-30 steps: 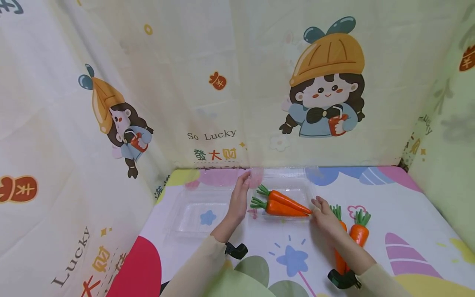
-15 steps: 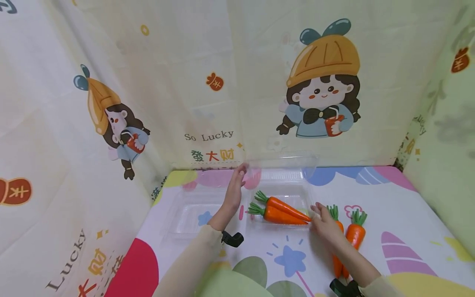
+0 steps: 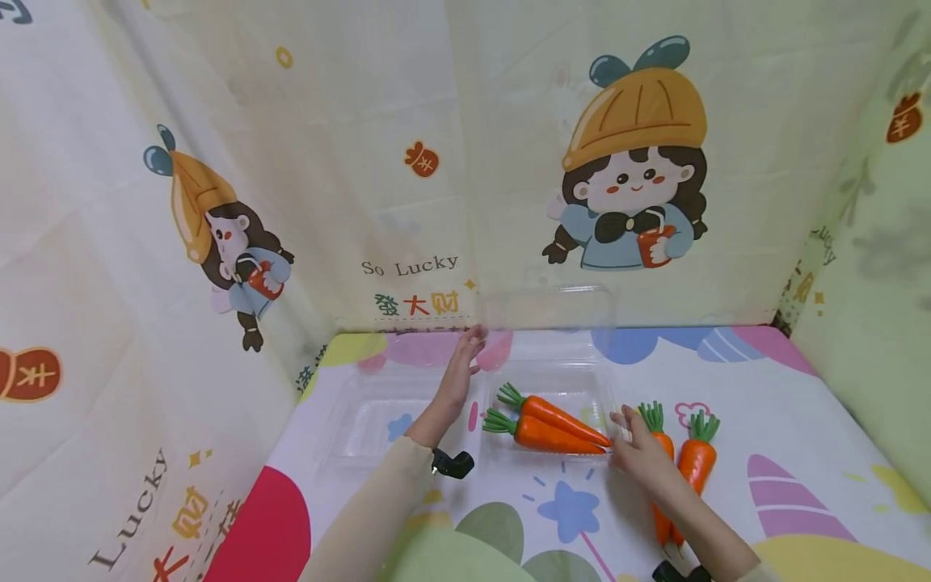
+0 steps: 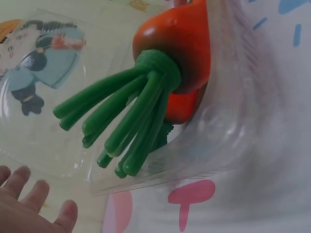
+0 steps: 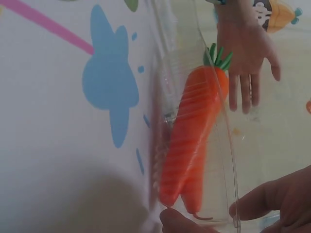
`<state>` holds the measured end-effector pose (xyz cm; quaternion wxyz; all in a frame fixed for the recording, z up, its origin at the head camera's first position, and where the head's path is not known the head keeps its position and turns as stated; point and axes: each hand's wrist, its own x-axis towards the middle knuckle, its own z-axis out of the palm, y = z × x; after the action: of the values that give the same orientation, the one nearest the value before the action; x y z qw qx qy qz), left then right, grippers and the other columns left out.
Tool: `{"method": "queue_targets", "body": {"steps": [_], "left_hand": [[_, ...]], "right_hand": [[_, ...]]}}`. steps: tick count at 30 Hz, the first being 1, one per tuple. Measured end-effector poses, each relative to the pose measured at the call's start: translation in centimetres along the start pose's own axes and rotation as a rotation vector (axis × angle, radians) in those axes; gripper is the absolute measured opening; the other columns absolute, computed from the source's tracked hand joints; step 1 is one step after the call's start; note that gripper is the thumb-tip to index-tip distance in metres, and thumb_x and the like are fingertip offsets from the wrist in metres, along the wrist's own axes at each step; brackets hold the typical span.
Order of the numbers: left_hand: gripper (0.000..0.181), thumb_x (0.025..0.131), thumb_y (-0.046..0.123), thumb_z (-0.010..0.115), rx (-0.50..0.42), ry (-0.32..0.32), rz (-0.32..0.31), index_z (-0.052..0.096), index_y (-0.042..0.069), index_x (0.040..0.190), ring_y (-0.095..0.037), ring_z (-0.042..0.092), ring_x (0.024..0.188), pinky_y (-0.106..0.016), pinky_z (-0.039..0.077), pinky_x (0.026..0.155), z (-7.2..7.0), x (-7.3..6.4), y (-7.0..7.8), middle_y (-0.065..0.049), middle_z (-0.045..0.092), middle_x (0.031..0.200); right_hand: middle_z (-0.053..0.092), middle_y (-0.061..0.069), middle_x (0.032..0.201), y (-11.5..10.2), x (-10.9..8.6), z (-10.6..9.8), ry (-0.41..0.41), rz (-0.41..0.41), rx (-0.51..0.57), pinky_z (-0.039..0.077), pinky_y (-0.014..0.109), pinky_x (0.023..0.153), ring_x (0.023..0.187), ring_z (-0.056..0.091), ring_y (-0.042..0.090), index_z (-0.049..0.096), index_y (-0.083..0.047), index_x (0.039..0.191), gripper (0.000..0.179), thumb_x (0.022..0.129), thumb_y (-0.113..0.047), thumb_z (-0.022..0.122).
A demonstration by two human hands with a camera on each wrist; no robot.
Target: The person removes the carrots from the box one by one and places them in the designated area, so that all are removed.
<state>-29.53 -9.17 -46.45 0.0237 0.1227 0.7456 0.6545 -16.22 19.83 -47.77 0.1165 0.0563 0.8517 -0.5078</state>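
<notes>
Box (image 3: 578, 394) is lightly pinched at its right end by the right hand (image 3: 643, 453), apparently to steady it. The left hand (image 3: 457, 380) is held just beside the lid (image 3: 553, 309), fingers straight and not touching it. Two carrots (image 3: 553, 434) are laid slantwise inside, perhaps to fit their length. The lid is tipped up behind, so the top is uncovered. On the table (image 3: 771, 408), a second box (image 3: 364, 432) and spare carrots (image 3: 696, 462) are set at either side.
</notes>
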Motion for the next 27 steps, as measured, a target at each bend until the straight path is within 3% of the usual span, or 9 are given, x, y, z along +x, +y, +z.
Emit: {"method": "queue_targets", "body": {"steps": [6,17,27], "left_hand": [[0.064,0.11,0.046,0.03,-0.067,-0.06,-0.053,0.025,0.01,0.163,-0.04,0.031,0.153,-0.065,0.029,0.12,-0.2,0.2,-0.4,-0.017,0.03,0.167],[0.07,0.109,0.046,0.029,-0.173,-0.062,-0.176,0.02,0.001,0.163,-0.042,0.026,0.155,-0.062,0.032,0.121,0.0,0.1,-1.1,-0.021,0.025,0.168],[0.069,0.11,0.039,0.028,-0.217,-0.113,-0.224,0.016,-0.005,0.161,-0.044,0.021,0.155,-0.062,0.034,0.119,0.2,-0.2,-1.8,-0.026,0.017,0.168]], "right_hand": [[0.03,0.03,0.162,0.2,-0.4,-0.1,-0.013,0.0,0.026,0.057,0.048,0.099,0.135,0.05,0.05,0.009,0.004,0.162,0.073,0.106,-0.018,0.05],[0.035,0.031,0.159,0.2,-1.5,-0.2,-0.029,-0.017,0.029,0.06,0.043,0.093,0.13,0.056,0.048,0.009,0.008,0.161,0.075,0.105,-0.016,0.052],[0.038,0.029,0.158,0.6,-2.1,-0.8,-0.053,-0.013,-0.06,0.051,0.057,0.105,0.136,0.049,0.05,0.011,0.008,0.161,0.081,0.103,-0.023,0.058]]}}
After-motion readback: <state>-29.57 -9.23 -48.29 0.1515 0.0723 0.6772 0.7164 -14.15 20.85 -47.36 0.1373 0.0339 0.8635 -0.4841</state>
